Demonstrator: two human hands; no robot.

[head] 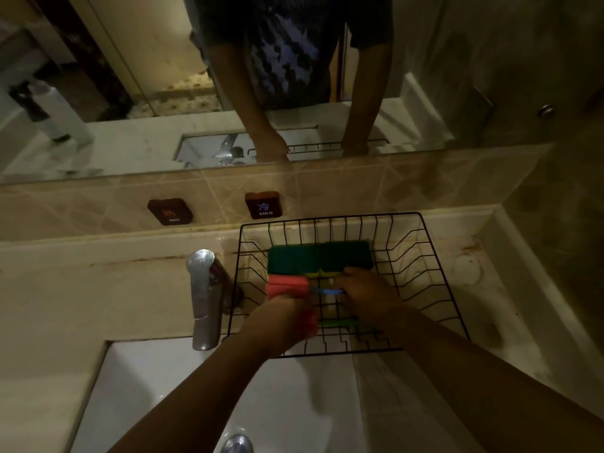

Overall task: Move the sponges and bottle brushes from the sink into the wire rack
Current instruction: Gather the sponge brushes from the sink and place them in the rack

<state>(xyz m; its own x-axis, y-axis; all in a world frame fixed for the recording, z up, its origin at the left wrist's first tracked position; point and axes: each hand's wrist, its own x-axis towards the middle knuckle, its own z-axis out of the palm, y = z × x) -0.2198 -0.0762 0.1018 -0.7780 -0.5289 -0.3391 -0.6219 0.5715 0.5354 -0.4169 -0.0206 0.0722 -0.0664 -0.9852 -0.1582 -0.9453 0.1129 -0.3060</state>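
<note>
Both bare forearms reaching forward from the lower edge, converging ahead. Left hand [277,313] curled, knuckles up, fingers closed around something pink. Right hand [366,294] just beside it, palm down, fingers bent, pinching something thin and blue.

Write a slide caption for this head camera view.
Both hands arrange pink sponges beside green sponges in the black wire rack.

Pale stained countertop [457,256], black wire rack [421,243] on it beside chrome faucet [204,295], white sink [196,387] set in
</note>
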